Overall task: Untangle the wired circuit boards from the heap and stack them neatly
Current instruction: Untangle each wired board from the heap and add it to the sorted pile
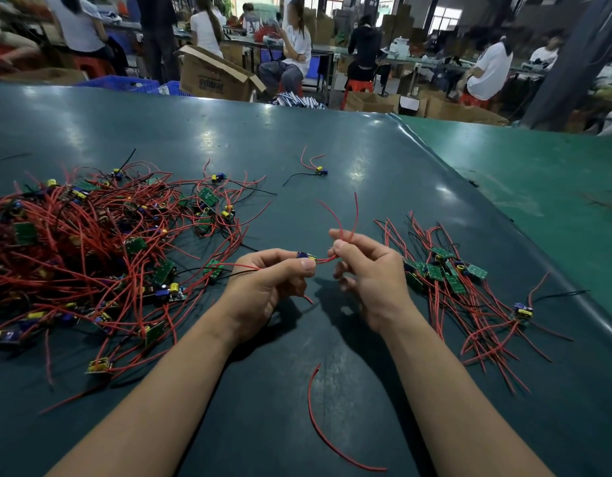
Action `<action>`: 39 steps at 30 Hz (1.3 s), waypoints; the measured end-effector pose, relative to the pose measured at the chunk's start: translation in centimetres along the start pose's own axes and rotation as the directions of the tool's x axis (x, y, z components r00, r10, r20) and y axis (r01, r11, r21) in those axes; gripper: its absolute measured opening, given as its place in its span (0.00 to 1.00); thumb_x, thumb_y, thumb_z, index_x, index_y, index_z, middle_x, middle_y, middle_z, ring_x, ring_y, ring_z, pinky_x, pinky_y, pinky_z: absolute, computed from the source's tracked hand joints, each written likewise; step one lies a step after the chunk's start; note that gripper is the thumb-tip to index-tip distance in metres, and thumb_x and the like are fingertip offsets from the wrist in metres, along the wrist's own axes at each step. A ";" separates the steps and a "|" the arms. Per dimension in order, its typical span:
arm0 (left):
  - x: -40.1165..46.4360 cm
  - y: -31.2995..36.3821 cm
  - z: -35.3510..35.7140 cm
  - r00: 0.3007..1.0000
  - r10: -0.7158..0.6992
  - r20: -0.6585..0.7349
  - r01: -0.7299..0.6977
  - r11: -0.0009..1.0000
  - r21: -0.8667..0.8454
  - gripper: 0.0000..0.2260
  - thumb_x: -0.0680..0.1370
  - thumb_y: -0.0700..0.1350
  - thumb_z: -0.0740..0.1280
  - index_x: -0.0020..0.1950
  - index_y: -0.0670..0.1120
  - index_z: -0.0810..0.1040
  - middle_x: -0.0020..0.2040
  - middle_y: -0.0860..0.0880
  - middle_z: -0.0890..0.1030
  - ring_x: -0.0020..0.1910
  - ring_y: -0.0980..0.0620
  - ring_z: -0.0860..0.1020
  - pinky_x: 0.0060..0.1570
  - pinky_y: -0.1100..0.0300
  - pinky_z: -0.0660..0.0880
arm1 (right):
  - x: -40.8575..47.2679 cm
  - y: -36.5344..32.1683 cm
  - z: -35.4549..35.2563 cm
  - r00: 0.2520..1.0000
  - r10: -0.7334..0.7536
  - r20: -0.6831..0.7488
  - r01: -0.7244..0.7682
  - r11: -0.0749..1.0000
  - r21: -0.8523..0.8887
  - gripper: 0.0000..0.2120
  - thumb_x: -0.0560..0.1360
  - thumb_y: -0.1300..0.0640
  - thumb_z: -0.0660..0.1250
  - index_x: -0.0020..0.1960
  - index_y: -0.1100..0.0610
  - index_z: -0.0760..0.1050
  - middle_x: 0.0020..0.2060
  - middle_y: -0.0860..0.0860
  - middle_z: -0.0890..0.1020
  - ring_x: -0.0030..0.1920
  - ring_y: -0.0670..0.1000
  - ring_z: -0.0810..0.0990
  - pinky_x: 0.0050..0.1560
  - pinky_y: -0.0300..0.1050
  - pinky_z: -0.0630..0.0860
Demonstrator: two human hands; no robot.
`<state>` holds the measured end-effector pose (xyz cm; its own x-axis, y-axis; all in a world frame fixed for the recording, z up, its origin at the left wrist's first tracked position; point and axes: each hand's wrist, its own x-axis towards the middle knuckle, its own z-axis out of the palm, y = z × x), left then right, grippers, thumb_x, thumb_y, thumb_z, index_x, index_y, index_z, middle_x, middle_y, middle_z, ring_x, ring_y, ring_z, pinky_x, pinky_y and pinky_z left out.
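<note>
A small circuit board [306, 256] with blue parts and red leads sits above the tabletop [332, 149], between both hands. The left hand [273, 280] has its grip clamped on the board; the right hand [365, 266] pinches its red wires [346, 218]. The tangled heap [91, 242] lies left, the sorted stack [442, 270] right. An open cardboard box [215, 75] stands behind; its contents are hidden.

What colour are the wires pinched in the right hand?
Red; the wires rise from the right hand, clearest in the head view.
</note>
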<state>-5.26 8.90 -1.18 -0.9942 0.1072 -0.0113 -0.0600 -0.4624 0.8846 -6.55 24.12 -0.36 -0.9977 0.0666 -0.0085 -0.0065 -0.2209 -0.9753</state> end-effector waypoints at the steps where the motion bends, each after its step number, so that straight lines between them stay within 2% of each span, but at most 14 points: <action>1: 0.0 0.0 0.0 1.000 -0.013 -0.002 0.013 1.000 -0.013 0.06 0.62 0.37 0.72 0.37 0.38 0.80 0.31 0.45 0.80 0.25 0.54 0.73 0.28 0.64 0.72 | 0.0 -0.1 0.0 1.000 -0.008 0.028 0.006 0.999 0.050 0.06 0.77 0.66 0.67 0.49 0.58 0.80 0.32 0.50 0.82 0.26 0.45 0.75 0.23 0.34 0.67; 5: 0.1 0.1 0.0 0.999 -0.027 -0.020 0.027 0.999 -0.023 0.04 0.64 0.38 0.72 0.37 0.41 0.82 0.32 0.45 0.81 0.27 0.54 0.73 0.29 0.65 0.72 | 0.2 -0.7 -0.2 0.997 0.072 0.021 -0.075 0.955 0.288 0.04 0.76 0.64 0.68 0.44 0.58 0.78 0.34 0.54 0.85 0.26 0.44 0.78 0.24 0.33 0.72; 8: 0.0 0.1 0.1 0.999 -0.017 -0.049 0.016 1.000 -0.023 0.07 0.63 0.39 0.73 0.39 0.40 0.82 0.34 0.45 0.81 0.28 0.53 0.73 0.30 0.65 0.73 | 0.3 -0.6 -0.5 0.995 0.098 0.030 -0.103 0.937 0.335 0.03 0.71 0.59 0.71 0.42 0.56 0.77 0.37 0.52 0.86 0.28 0.44 0.80 0.24 0.32 0.72; 12: 0.2 0.1 -0.1 0.996 0.004 -0.095 -0.006 1.000 -0.018 0.01 0.67 0.40 0.72 0.36 0.43 0.83 0.33 0.46 0.80 0.28 0.55 0.73 0.31 0.66 0.73 | 0.4 -0.4 -0.6 0.999 0.017 0.027 -0.022 0.979 0.204 0.07 0.69 0.55 0.72 0.37 0.55 0.75 0.34 0.51 0.84 0.29 0.47 0.81 0.23 0.36 0.72; 16: 0.4 -0.1 -0.3 0.990 0.026 -0.140 -0.029 0.999 -0.013 0.04 0.71 0.37 0.71 0.36 0.43 0.83 0.32 0.48 0.80 0.27 0.55 0.72 0.31 0.66 0.72 | 0.4 0.0 -0.4 0.995 -0.065 0.077 0.051 0.983 0.179 0.08 0.73 0.56 0.71 0.38 0.54 0.74 0.30 0.51 0.80 0.30 0.49 0.81 0.24 0.38 0.74; 18: 0.3 -0.1 -0.2 0.993 0.018 -0.115 -0.018 1.000 0.005 0.02 0.68 0.38 0.72 0.39 0.41 0.81 0.32 0.47 0.80 0.27 0.55 0.72 0.31 0.66 0.72 | 0.5 0.2 -0.6 0.995 -0.096 -0.004 0.096 0.991 0.095 0.05 0.75 0.59 0.71 0.40 0.55 0.78 0.30 0.51 0.80 0.30 0.49 0.80 0.25 0.38 0.74; 21: 0.1 -0.4 0.1 0.998 0.014 -0.064 -0.009 0.997 0.083 0.09 0.63 0.40 0.74 0.40 0.39 0.80 0.33 0.46 0.81 0.26 0.55 0.73 0.29 0.65 0.73 | 0.7 0.4 -0.7 0.981 -0.134 -0.142 0.130 0.991 -0.040 0.02 0.75 0.62 0.71 0.46 0.60 0.83 0.31 0.49 0.81 0.29 0.46 0.79 0.25 0.38 0.75; 24: 0.1 -0.4 0.2 0.998 0.026 -0.057 -0.021 0.995 0.093 0.09 0.63 0.40 0.74 0.40 0.39 0.81 0.33 0.46 0.80 0.26 0.55 0.73 0.29 0.65 0.72 | 0.9 0.4 -0.5 0.981 -0.022 -0.190 0.049 0.989 0.142 0.06 0.75 0.66 0.70 0.51 0.61 0.81 0.30 0.51 0.82 0.26 0.45 0.77 0.26 0.36 0.74; 26: 0.1 -0.4 0.2 0.997 0.036 -0.063 -0.031 0.996 0.086 0.09 0.63 0.40 0.74 0.41 0.38 0.81 0.33 0.46 0.80 0.26 0.54 0.72 0.29 0.65 0.72 | 1.1 0.1 -0.8 0.981 0.041 -0.192 0.009 0.968 0.253 0.05 0.76 0.65 0.68 0.50 0.57 0.80 0.29 0.52 0.82 0.25 0.45 0.77 0.24 0.35 0.72; 29: 0.1 -0.4 0.1 0.998 0.039 -0.046 -0.033 0.994 0.107 0.09 0.63 0.41 0.74 0.40 0.39 0.81 0.33 0.46 0.81 0.26 0.55 0.73 0.29 0.65 0.72 | 1.3 -0.1 -1.2 0.983 0.050 -0.178 -0.001 0.964 0.268 0.05 0.78 0.63 0.66 0.46 0.57 0.79 0.30 0.51 0.84 0.24 0.44 0.77 0.22 0.33 0.69; 32: 0.2 -0.4 0.0 0.997 0.038 -0.060 -0.034 0.997 0.065 0.09 0.63 0.40 0.74 0.41 0.39 0.81 0.32 0.46 0.81 0.26 0.55 0.73 0.29 0.65 0.72 | 1.2 -0.2 -1.3 0.991 0.114 -0.076 -0.085 0.947 0.311 0.03 0.78 0.60 0.67 0.46 0.57 0.78 0.34 0.51 0.85 0.27 0.44 0.79 0.23 0.33 0.71; 34: 0.3 -0.5 -0.1 0.992 0.065 -0.104 -0.062 0.997 0.034 0.07 0.64 0.39 0.74 0.40 0.40 0.81 0.32 0.47 0.81 0.26 0.55 0.72 0.29 0.66 0.71 | 1.1 -0.2 -1.3 0.989 0.123 -0.080 -0.105 0.973 0.203 0.06 0.77 0.56 0.69 0.46 0.59 0.78 0.35 0.53 0.85 0.26 0.46 0.79 0.22 0.34 0.72; 37: 0.6 -0.7 -0.2 0.978 0.116 -0.171 -0.111 0.993 0.039 0.04 0.70 0.34 0.73 0.41 0.41 0.81 0.29 0.50 0.79 0.26 0.56 0.71 0.28 0.67 0.68 | 0.8 0.5 -0.8 0.994 0.041 -0.102 -0.051 0.994 -0.097 0.13 0.76 0.52 0.71 0.44 0.63 0.78 0.29 0.54 0.82 0.21 0.47 0.74 0.20 0.35 0.69; 39: 0.6 -0.8 -0.3 0.980 0.134 -0.149 -0.119 0.987 0.108 0.04 0.71 0.32 0.72 0.41 0.41 0.81 0.30 0.51 0.79 0.26 0.57 0.72 0.29 0.67 0.69 | 0.4 0.8 -0.2 0.999 0.038 -0.027 -0.041 0.990 -0.138 0.14 0.76 0.52 0.71 0.44 0.64 0.79 0.26 0.53 0.80 0.20 0.46 0.72 0.19 0.35 0.67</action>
<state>-5.83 9.11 -2.04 -0.9954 -0.0882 0.0379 0.0683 -0.3737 0.9250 -6.91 24.12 -1.20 -0.9951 0.0847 -0.0513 0.0439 -0.0872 -0.9952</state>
